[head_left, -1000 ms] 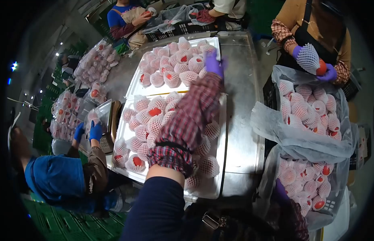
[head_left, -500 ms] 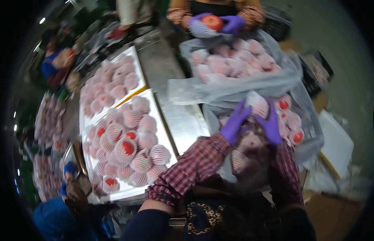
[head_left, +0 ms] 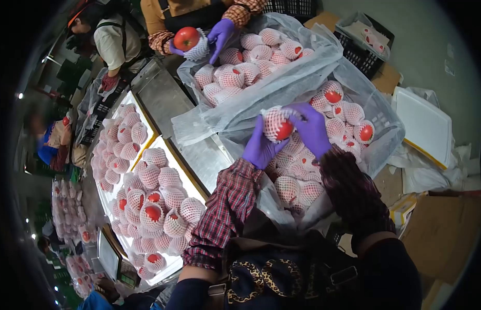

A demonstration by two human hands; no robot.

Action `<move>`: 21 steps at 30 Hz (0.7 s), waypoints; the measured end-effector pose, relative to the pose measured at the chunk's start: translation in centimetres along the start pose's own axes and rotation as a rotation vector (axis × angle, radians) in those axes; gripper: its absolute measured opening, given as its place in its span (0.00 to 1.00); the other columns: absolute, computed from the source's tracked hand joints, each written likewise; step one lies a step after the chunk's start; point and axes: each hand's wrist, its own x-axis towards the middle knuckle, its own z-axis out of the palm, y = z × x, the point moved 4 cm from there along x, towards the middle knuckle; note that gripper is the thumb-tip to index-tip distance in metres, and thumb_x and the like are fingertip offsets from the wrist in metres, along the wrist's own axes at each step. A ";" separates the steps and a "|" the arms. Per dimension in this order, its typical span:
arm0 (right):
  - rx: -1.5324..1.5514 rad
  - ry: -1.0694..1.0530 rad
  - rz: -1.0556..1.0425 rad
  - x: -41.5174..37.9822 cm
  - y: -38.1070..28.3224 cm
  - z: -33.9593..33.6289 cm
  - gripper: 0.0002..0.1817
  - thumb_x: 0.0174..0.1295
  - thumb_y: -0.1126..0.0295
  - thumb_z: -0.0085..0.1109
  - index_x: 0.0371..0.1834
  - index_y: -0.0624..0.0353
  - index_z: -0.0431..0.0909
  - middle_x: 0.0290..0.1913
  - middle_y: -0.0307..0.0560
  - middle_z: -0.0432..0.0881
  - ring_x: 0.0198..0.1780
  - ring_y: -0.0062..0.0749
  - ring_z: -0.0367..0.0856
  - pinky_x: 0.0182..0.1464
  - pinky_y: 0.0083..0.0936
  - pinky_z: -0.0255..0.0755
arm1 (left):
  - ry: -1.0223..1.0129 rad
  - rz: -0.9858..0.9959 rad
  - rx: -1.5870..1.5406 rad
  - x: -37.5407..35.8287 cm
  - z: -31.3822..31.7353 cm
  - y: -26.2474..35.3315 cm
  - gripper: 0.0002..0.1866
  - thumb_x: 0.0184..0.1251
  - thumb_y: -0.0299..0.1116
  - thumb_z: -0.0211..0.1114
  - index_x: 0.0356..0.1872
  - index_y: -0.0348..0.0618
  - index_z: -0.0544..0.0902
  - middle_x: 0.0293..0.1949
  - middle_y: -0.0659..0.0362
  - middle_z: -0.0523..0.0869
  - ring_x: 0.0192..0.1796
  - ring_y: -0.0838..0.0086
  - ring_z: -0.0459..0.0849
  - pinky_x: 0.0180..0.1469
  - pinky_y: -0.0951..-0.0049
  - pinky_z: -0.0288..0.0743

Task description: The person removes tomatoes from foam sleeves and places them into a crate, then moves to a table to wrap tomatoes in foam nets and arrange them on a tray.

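Note:
Between my two purple-gloved hands is a red apple (head_left: 285, 129) in a white foam net, its bare red skin showing on the right side. My left hand (head_left: 261, 147) cups it from the left and below. The fingers of my right hand (head_left: 312, 132) close on its upper right side. Both hands are above a crate lined with a translucent plastic sheet (head_left: 388, 132), which holds several netted apples (head_left: 288, 190). Some of those apples lie partly under my hands and sleeves.
Across from me, a person's purple-gloved hands (head_left: 222, 36) hold a bare-topped apple (head_left: 186, 39) by a second lined crate (head_left: 323, 54). Netted apples fill white trays (head_left: 188, 168) on the left beside a metal table (head_left: 168, 98). Right are a foam lid (head_left: 424, 126) and cardboard (head_left: 442, 237).
The view has swung and sharpened. My hands and the netted apple have shifted left over the crate, and the apple now shows its red side. The person opposite has moved one hand off their apple.

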 end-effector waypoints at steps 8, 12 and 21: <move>0.637 0.104 0.378 0.7 5.2 0.0 0.15 0.61 0.65 0.54 0.42 0.68 0.77 0.35 0.44 0.80 0.39 0.25 0.77 0.42 0.23 0.70 | 0.103 -0.018 0.113 -0.5 -0.6 -0.2 0.26 0.62 0.43 0.59 0.59 0.45 0.66 0.57 0.53 0.72 0.60 0.63 0.71 0.57 0.59 0.69; 0.058 -0.001 0.079 0.1 10.6 0.9 0.13 0.60 0.66 0.53 0.42 0.65 0.77 0.36 0.51 0.81 0.39 0.37 0.79 0.43 0.27 0.71 | -0.028 -0.019 -0.138 -1.2 0.9 -0.1 0.26 0.64 0.48 0.55 0.58 0.44 0.67 0.57 0.54 0.73 0.58 0.61 0.73 0.56 0.59 0.71; -0.026 -0.216 -0.217 -0.3 -0.1 0.8 0.33 0.50 0.70 0.63 0.61 0.56 0.63 0.59 0.46 0.67 0.60 0.35 0.66 0.60 0.28 0.62 | 0.158 0.027 -0.050 -0.1 -1.2 0.2 0.25 0.66 0.49 0.52 0.56 0.41 0.69 0.53 0.54 0.76 0.53 0.65 0.77 0.50 0.65 0.75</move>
